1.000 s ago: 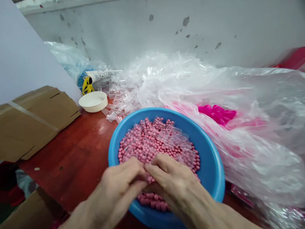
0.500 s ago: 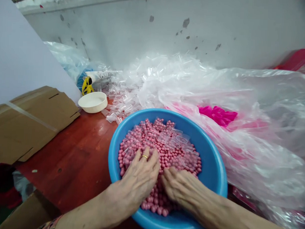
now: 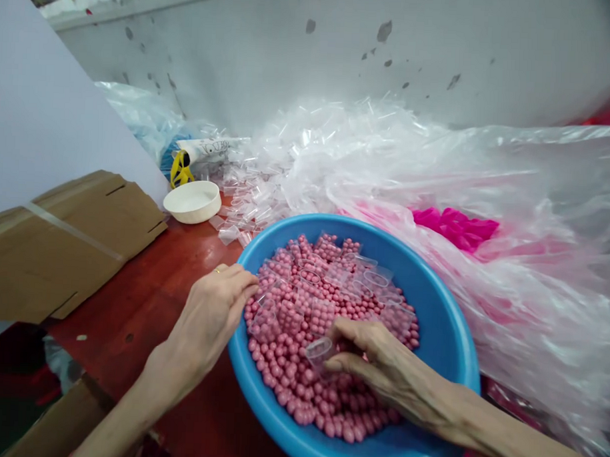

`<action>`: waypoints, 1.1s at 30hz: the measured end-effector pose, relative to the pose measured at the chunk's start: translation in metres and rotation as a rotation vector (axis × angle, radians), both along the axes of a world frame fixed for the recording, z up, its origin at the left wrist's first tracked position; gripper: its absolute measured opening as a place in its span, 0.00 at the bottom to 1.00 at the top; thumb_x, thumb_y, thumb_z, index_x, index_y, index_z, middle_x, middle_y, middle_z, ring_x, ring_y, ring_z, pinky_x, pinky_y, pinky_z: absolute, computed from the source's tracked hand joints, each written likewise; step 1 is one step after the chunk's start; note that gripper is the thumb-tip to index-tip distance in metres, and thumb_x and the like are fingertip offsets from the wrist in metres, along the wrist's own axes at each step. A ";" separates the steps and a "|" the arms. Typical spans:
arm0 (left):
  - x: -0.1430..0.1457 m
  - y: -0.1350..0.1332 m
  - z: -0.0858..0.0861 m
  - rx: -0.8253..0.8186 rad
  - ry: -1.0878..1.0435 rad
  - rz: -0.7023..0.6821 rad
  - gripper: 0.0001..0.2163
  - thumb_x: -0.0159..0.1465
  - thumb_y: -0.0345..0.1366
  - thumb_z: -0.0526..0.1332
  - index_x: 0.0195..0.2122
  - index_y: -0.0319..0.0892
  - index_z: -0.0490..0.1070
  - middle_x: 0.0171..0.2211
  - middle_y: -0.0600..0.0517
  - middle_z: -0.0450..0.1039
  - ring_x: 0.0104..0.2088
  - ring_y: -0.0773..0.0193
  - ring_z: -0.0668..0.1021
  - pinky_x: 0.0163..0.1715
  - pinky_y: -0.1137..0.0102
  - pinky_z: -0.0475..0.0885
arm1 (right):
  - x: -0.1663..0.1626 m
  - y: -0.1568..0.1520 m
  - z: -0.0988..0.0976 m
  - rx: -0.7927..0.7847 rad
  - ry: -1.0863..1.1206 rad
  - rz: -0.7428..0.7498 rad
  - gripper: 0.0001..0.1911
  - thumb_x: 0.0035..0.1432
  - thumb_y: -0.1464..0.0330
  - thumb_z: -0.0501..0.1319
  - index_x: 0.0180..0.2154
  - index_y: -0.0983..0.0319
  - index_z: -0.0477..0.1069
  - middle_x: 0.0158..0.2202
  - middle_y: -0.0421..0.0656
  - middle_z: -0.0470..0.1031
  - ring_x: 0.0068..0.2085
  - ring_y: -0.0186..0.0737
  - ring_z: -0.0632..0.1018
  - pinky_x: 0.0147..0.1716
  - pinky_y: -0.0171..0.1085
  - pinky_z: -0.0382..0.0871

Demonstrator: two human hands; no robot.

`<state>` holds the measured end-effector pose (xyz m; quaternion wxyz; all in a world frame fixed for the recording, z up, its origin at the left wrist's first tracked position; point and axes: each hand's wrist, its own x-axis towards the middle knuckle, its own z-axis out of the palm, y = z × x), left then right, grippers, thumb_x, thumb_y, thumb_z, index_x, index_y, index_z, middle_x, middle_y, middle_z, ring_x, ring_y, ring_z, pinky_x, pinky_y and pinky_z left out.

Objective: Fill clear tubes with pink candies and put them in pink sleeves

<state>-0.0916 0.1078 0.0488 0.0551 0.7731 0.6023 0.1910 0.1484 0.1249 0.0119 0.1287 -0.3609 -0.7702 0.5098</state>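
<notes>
A blue basin [image 3: 449, 313] holds many pink beads [image 3: 299, 388], with several clear plastic cases lying on and among them, some filled with beads. My right hand [image 3: 375, 357] is inside the basin, thumb and fingers closed on a clear plastic case [image 3: 319, 350] whose oval open end faces left. Whether beads are in that case I cannot tell. My left hand [image 3: 212, 312] is at the basin's left rim, with a ring on one finger. Its fingers are curled together and their tips are partly hidden, so anything between them does not show.
A white round dish [image 3: 192, 204] stands on the red tabletop [image 3: 194, 251]. Behind the basin lie a heap of clear plastic cases [image 3: 256, 193] and large plastic sheeting [image 3: 536, 196] with bright pink material [image 3: 455, 227]. Flattened cardboard [image 3: 79, 240] lies at left, a wall behind.
My left hand has moved out of the beads, leftward to the basin's rim. My right hand has risen from the beads and now shows a clear case in its fingers. The view has shifted slightly.
</notes>
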 end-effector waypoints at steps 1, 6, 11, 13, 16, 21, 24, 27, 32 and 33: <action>-0.001 0.005 0.003 -0.058 0.014 0.017 0.10 0.65 0.30 0.54 0.31 0.39 0.74 0.30 0.50 0.74 0.31 0.60 0.75 0.35 0.65 0.69 | 0.001 0.001 0.003 -0.005 0.030 -0.023 0.10 0.59 0.67 0.58 0.26 0.62 0.65 0.28 0.38 0.75 0.30 0.33 0.73 0.30 0.31 0.62; 0.017 0.026 0.000 -0.268 0.292 -0.046 0.10 0.64 0.33 0.55 0.28 0.38 0.71 0.29 0.48 0.72 0.32 0.58 0.74 0.32 0.66 0.66 | 0.007 -0.003 -0.002 0.018 0.086 -0.065 0.08 0.59 0.68 0.58 0.28 0.62 0.66 0.28 0.38 0.73 0.30 0.33 0.72 0.29 0.31 0.60; 0.018 0.034 -0.011 -0.168 0.387 -0.175 0.08 0.63 0.32 0.55 0.27 0.38 0.68 0.27 0.48 0.70 0.30 0.59 0.72 0.29 0.68 0.62 | 0.005 -0.006 -0.002 0.052 0.049 -0.059 0.10 0.57 0.71 0.60 0.25 0.63 0.62 0.24 0.36 0.69 0.26 0.31 0.68 0.26 0.30 0.57; 0.014 0.037 -0.012 -0.150 0.378 -0.195 0.07 0.63 0.31 0.54 0.28 0.38 0.67 0.28 0.48 0.70 0.30 0.60 0.71 0.30 0.68 0.61 | 0.004 -0.007 0.001 0.008 0.053 -0.046 0.10 0.57 0.72 0.60 0.24 0.62 0.62 0.24 0.36 0.69 0.26 0.30 0.68 0.26 0.29 0.56; 0.009 0.043 -0.009 -0.185 0.332 -0.222 0.07 0.63 0.32 0.55 0.27 0.39 0.65 0.27 0.51 0.70 0.29 0.63 0.70 0.30 0.69 0.60 | 0.005 -0.008 0.001 0.002 0.073 -0.045 0.09 0.57 0.72 0.60 0.25 0.62 0.62 0.25 0.36 0.70 0.26 0.30 0.69 0.26 0.28 0.57; 0.016 0.054 -0.004 -0.292 0.326 -0.238 0.03 0.61 0.30 0.56 0.31 0.40 0.68 0.27 0.52 0.70 0.31 0.61 0.71 0.30 0.69 0.58 | 0.007 -0.009 -0.005 0.072 -0.008 -0.012 0.10 0.58 0.71 0.59 0.25 0.62 0.62 0.24 0.36 0.69 0.26 0.30 0.68 0.26 0.29 0.56; 0.017 0.059 -0.001 -0.341 0.319 -0.291 0.05 0.59 0.28 0.56 0.27 0.40 0.67 0.25 0.53 0.68 0.30 0.62 0.70 0.29 0.69 0.57 | 0.009 -0.010 -0.008 0.108 -0.019 0.045 0.09 0.60 0.71 0.57 0.27 0.62 0.63 0.27 0.36 0.70 0.27 0.30 0.69 0.27 0.29 0.57; 0.010 0.063 0.004 -0.378 0.255 -0.295 0.06 0.58 0.27 0.56 0.23 0.40 0.65 0.22 0.55 0.65 0.26 0.66 0.68 0.27 0.71 0.56 | 0.009 -0.010 -0.011 0.105 -0.004 0.062 0.08 0.60 0.71 0.57 0.28 0.61 0.64 0.27 0.36 0.70 0.27 0.29 0.69 0.27 0.28 0.58; -0.004 0.060 0.011 -0.427 0.093 -0.256 0.07 0.57 0.28 0.55 0.23 0.39 0.66 0.20 0.57 0.66 0.22 0.69 0.67 0.24 0.74 0.57 | 0.008 -0.011 -0.014 0.060 0.001 0.063 0.07 0.61 0.70 0.55 0.30 0.61 0.67 0.28 0.36 0.71 0.27 0.30 0.69 0.26 0.27 0.60; -0.005 0.059 0.011 -0.428 0.073 -0.247 0.07 0.57 0.29 0.55 0.22 0.39 0.67 0.20 0.56 0.66 0.22 0.69 0.67 0.24 0.74 0.58 | 0.008 -0.011 -0.013 0.061 -0.002 0.057 0.07 0.61 0.70 0.55 0.30 0.61 0.67 0.28 0.36 0.71 0.28 0.30 0.70 0.26 0.27 0.60</action>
